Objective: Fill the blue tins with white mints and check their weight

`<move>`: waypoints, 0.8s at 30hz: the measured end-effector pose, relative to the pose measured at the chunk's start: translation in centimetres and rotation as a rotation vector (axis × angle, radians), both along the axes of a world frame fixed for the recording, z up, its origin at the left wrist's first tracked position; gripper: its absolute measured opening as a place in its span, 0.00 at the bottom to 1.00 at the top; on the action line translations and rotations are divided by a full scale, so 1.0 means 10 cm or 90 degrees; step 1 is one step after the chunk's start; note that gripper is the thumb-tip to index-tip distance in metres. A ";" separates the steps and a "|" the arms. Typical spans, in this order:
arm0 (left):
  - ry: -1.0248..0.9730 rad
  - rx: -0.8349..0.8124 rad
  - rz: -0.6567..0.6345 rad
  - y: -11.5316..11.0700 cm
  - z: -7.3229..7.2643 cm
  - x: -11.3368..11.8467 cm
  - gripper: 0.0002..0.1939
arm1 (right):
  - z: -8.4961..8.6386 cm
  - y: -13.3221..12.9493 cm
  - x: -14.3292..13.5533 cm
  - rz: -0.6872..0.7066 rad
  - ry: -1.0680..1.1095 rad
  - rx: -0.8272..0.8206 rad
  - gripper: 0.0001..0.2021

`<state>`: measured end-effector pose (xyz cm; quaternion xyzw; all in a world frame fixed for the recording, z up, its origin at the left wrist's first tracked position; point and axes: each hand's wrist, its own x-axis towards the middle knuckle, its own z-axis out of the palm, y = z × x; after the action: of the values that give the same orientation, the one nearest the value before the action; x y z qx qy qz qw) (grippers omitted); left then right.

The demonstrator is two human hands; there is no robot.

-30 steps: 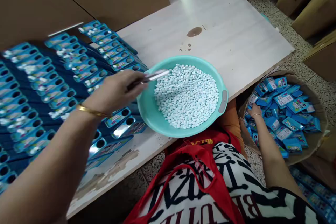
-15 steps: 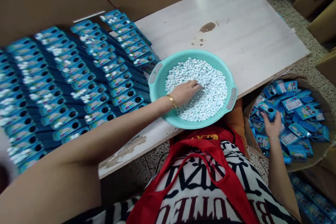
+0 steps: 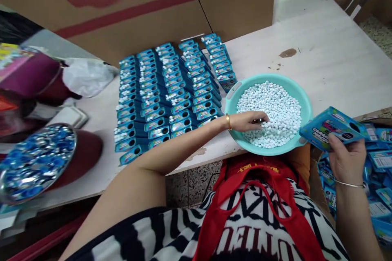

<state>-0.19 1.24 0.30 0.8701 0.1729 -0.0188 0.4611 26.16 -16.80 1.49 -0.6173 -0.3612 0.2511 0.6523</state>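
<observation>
My left hand (image 3: 248,122), a gold bracelet at its wrist, reaches into a turquoise basin (image 3: 269,150) full of small white candies (image 3: 284,118). Its fingers are curled together with the tips down among the candies, partly hiding what they grip. Just right of the basin, my right hand (image 3: 348,159) grasps a blue printed box (image 3: 321,130) with a dark round hole near one end. The thumb lies on the box's printed face, and the box is held tilted over the basin's right handle.
Rows of upright blue boxes (image 3: 180,108), several topped with white candies, stand left of the basin. More blue boxes (image 3: 379,161) fill a carton at right. A red bucket (image 3: 88,147) of blue-silver wrapped pieces sits at left. A large cardboard box (image 3: 239,0) borders the table behind.
My right hand has lifted a blue box out of the carton up beside the basin. My left hand stays in the candies with fingers more curled. The view has swung left.
</observation>
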 end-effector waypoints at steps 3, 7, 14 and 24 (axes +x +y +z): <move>-0.041 0.056 0.018 0.14 0.37 -0.17 0.15 | -0.01 0.20 -0.11 0.039 -0.104 -0.004 0.21; -0.044 0.132 0.030 0.23 0.89 -0.29 0.13 | -0.06 0.39 -0.21 0.141 -0.340 -0.049 0.21; 0.065 0.249 -0.077 0.15 1.27 -0.03 0.11 | -0.21 0.53 -0.44 0.253 -0.512 -0.002 0.19; 0.097 0.458 0.032 -0.27 1.53 0.14 0.11 | -0.27 0.55 -0.47 0.237 -0.490 0.002 0.18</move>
<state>1.26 -1.51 15.65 0.9681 0.2240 -0.0102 0.1116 21.49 -11.27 -1.17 -0.5894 -0.6840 0.1152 0.4140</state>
